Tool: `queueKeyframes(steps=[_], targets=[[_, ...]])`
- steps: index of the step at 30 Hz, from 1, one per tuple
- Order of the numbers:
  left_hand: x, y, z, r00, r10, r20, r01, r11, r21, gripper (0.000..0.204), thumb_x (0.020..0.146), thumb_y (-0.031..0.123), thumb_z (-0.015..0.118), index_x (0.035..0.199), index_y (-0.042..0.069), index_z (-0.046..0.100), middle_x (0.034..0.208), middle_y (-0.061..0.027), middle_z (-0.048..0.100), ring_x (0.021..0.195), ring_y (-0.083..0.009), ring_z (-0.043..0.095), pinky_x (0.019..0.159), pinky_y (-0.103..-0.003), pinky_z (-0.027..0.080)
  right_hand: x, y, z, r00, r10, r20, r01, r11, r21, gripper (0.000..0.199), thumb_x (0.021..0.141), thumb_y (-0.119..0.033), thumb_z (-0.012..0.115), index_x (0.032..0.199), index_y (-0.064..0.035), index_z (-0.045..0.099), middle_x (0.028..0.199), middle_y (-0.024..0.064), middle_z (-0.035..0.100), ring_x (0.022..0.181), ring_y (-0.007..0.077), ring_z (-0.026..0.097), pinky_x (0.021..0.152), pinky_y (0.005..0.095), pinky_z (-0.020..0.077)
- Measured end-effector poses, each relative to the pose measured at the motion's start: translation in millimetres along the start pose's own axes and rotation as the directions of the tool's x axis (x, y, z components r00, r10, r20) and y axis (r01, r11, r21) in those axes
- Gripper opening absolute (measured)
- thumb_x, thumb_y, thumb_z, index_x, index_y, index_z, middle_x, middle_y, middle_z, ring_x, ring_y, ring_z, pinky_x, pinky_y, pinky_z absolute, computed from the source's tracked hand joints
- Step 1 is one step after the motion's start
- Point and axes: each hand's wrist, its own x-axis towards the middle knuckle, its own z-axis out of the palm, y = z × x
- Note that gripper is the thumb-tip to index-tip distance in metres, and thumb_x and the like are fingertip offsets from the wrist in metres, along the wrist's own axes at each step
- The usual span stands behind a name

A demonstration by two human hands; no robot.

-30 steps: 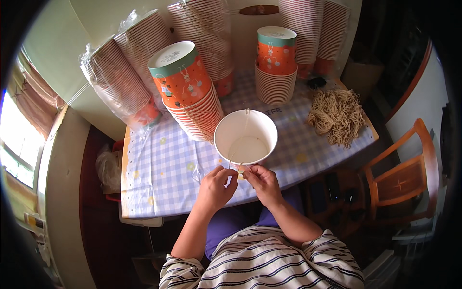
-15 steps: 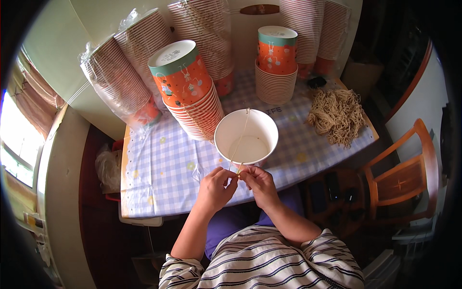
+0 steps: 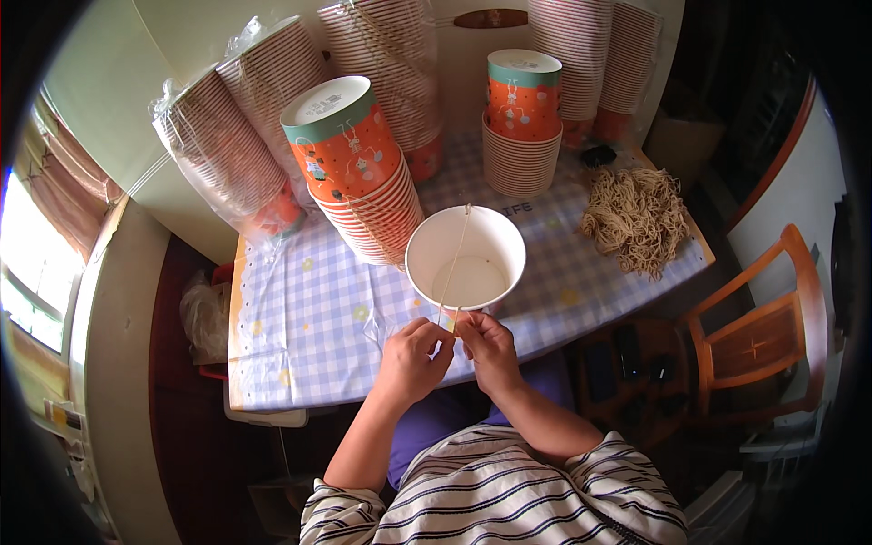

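A white paper bucket point(image 3: 465, 259) stands upright, mouth up, close to the table's near edge. A thin tan cord point(image 3: 460, 238) runs from its far rim across the mouth to my fingers at the near rim. My left hand point(image 3: 415, 356) is closed in a pinch on the cord, just left of the near rim. Beside it my right hand point(image 3: 488, 348) pinches the cord too, its fingertips almost touching the left ones against the near rim. The exact crossing of the cord between the fingertips is too small to make out.
Left of the bucket leans a stack of orange and green paper buckets point(image 3: 350, 163); a smaller stack point(image 3: 522, 127) stands behind. Plastic-wrapped stacks point(image 3: 222, 136) line the wall. A heap of tan cords point(image 3: 636, 218) lies right on the checked tablecloth point(image 3: 300, 336). A wooden chair point(image 3: 758, 336) stands at right.
Both hands remain at the near rim with the cord, shifting only slightly. The cord across the bucket's mouth has moved a little to the right.
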Motion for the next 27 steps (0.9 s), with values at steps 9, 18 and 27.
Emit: queueKeyframes(steps=[9,18,27], targets=[[-12,-2,-3,0.998,-0.045,-0.049,0.047,0.998,0.038,0.01,0.075,0.004,0.067,0.085,0.005,0.067,0.071,-0.0081,0.059,0.06,-0.0231,0.061,0.054,-0.032,0.049,-1,1,-22,0.992,0.101,0.074,-0.105,0.993,0.058,0.024,0.088,-0.025,0.064,0.101,-0.0051,0.063,0.082,-0.0033,0.062,0.066,0.0036,0.044,0.062,0.0193,0.0358],[-16,-3,3,0.991,0.089,-0.1,-0.074,0.988,0.139,0.008,0.073,0.003,0.066,0.08,0.006,0.064,0.069,-0.0069,0.058,0.06,-0.0258,0.059,0.055,-0.036,0.049,-7,1,-5,0.982,0.049,0.184,-0.064,0.995,0.073,0.012,0.087,-0.011,0.065,0.096,-0.0027,0.064,0.087,0.0012,0.065,0.076,0.005,0.056,0.073,0.0201,0.0454],[-17,-2,2,0.988,0.109,-0.11,-0.092,0.985,0.149,0.007,0.072,0.003,0.066,0.079,0.005,0.064,0.07,-0.0073,0.059,0.061,-0.0243,0.06,0.055,-0.034,0.049,-4,4,-8,0.991,0.072,0.112,-0.069,0.997,-0.036,0.013,0.087,-0.015,0.067,0.091,-0.0035,0.065,0.074,-0.0041,0.058,0.065,0.0016,0.046,0.059,0.0172,0.037]])
